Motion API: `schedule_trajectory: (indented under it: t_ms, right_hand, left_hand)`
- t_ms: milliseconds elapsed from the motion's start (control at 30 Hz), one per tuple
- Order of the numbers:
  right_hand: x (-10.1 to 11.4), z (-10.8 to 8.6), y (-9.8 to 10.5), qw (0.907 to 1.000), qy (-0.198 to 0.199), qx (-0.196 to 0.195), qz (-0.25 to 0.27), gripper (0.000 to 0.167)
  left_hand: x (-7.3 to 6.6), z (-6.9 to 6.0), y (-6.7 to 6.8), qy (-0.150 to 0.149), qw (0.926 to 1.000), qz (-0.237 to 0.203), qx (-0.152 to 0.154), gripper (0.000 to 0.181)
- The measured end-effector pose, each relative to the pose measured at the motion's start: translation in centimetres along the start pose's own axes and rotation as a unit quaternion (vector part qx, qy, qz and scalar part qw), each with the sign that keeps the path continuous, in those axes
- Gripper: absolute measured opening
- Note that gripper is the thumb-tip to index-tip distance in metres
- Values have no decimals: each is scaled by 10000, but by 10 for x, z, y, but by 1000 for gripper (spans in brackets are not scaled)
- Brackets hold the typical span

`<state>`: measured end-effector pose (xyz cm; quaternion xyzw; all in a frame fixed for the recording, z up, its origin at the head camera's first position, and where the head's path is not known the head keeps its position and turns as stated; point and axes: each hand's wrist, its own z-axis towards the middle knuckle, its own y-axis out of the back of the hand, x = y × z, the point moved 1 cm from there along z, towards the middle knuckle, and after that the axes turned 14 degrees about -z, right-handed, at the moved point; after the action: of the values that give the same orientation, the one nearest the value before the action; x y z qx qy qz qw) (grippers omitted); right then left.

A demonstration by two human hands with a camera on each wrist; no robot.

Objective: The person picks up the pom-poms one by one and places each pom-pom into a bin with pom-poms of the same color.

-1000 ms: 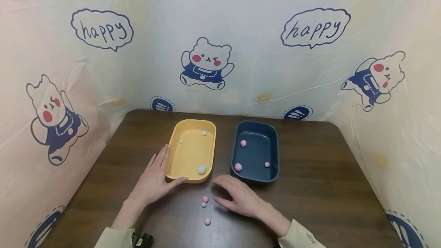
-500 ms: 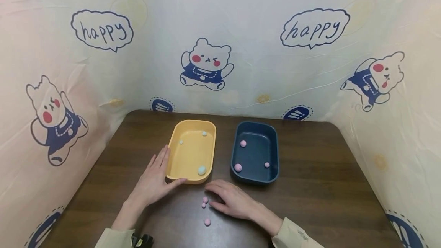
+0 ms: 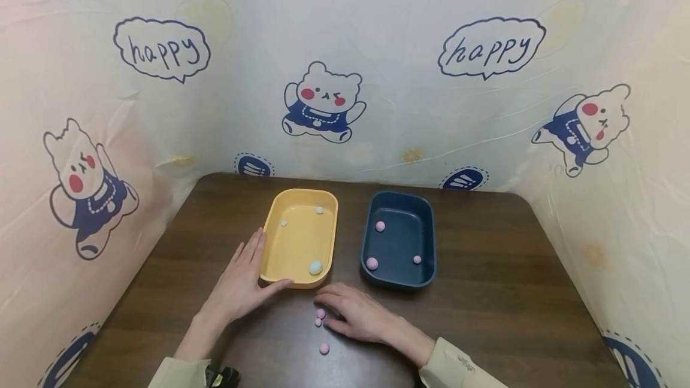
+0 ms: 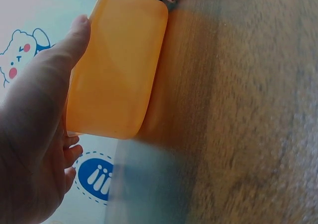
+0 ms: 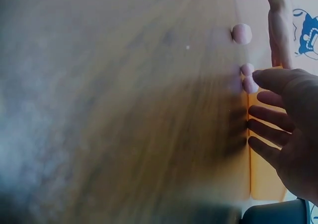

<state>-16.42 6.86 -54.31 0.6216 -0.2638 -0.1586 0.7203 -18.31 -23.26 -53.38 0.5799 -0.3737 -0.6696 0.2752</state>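
My left hand [image 3: 239, 283] rests along the left side of a yellow tray [image 3: 299, 241], fingers straight and thumb on its near rim. In the left wrist view the thumb [image 4: 74, 37] lies against the tray's wall. Pale green balls lie inside, a larger one [image 3: 315, 267] near the front. My right hand [image 3: 356, 315] is low over the table, fingers loosely bent around the far side of two touching pink balls [image 3: 320, 313]. Its thumb [image 5: 273, 79] is right beside them; whether it touches cannot be told. A third pink ball [image 3: 324, 348] lies closer to me.
To the right stands a dark blue tray [image 3: 401, 235] with three pink balls in it, one [image 3: 372, 264] at its front left. The brown wooden table [image 3: 501, 292] is enclosed by a printed curtain [image 3: 409, 106] at the back and sides.
My right hand has moved left, from in front of the blue tray to the pair of pink balls. The left hand stays on the yellow tray.
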Motion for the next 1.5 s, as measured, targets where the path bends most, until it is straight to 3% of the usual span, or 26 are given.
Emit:
schedule_trajectory:
  t_ms: [300, 867, 1500]
  right_hand:
    - [1, 3, -4, 9988, 330, -128, -344, 29]
    - [-1, 4, -4, 9994, 0, -62, -351, 27]
    - [0, 5, -5, 9988, 13, -180, -457, 15]
  left_hand:
    - [-1, -1, 1, -2, 10000, -24, -11, 132]
    - [-3, 0, 0, 42, 10000, -80, 21, 132]
    - [-1, -1, 1, 37, 10000, -80, 14, 132]
